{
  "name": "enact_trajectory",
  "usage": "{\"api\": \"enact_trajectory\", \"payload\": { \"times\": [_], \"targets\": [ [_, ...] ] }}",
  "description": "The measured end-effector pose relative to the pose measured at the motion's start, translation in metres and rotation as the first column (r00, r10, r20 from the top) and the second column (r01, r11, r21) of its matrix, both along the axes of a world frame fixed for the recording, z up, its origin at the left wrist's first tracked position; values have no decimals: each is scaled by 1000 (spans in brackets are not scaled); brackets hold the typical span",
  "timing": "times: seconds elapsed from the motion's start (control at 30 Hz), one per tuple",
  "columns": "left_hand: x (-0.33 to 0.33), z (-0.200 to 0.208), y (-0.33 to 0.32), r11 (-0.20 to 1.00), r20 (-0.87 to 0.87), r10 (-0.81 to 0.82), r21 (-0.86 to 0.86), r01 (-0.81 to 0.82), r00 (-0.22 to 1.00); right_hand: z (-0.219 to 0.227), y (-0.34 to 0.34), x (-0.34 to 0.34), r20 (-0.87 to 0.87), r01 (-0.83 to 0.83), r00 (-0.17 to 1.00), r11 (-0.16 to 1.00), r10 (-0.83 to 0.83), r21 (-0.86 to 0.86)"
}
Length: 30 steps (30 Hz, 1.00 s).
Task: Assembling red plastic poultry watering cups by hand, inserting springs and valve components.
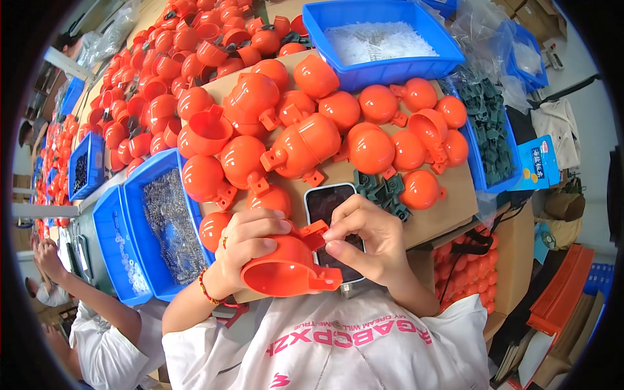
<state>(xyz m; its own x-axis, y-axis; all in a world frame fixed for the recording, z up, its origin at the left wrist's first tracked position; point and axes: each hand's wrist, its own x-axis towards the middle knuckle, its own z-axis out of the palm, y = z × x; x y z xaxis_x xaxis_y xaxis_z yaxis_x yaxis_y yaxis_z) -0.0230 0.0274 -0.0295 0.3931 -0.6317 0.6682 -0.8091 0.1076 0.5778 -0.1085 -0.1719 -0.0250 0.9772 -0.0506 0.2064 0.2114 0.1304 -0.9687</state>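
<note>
Close to the chest, the left hand point(250, 244) wraps around an orange plastic cup point(286, 270), fingers curled over its rounded back with the open mouth tipped toward the person. The right hand point(364, 237) is pinched almost closed, thumb and forefinger meeting on the small tab at the cup's right side; whether a separate small part sits between those fingertips cannot be told. Just behind the hands a dark phone point(325, 205) lies flat on a cardboard sheet point(455, 201). Farther out, the sheet carries a crowd of orange cups point(312, 140), and a few dark green clips point(383, 192) lie right of the phone. To the left stand blue bins of small metal parts point(170, 221). At the far side sits a blue bin of white pieces point(383, 39). Another person's arm point(91, 296) reaches in at the near left.
</note>
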Motion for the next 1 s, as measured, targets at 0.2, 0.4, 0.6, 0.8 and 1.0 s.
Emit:
{"api": "enact_trajectory", "payload": {
  "times": [0.2,0.4,0.6,0.8,1.0],
  "targets": [
    [0,0,0,1000,-2,18,-3,-18,1000,2,9,6,-139,28,990,996,-16,83],
    [3,-5,-2,999,-42,-21,-48,19,999,7,5,6,-234,-185,954,982,187,34],
    [16,9,-11,993,-195,-111,-62,100,975,18,-7,20,-226,-236,945,971,237,32],
    [52,39,8,880,-205,370,-235,-413,906,53,-67,33,-37,64,994,829,-101,-556],
    [46,22,6,879,-287,337,-244,-409,897,78,-152,147,198,273,957,429,-212,-861]
  ]
}}
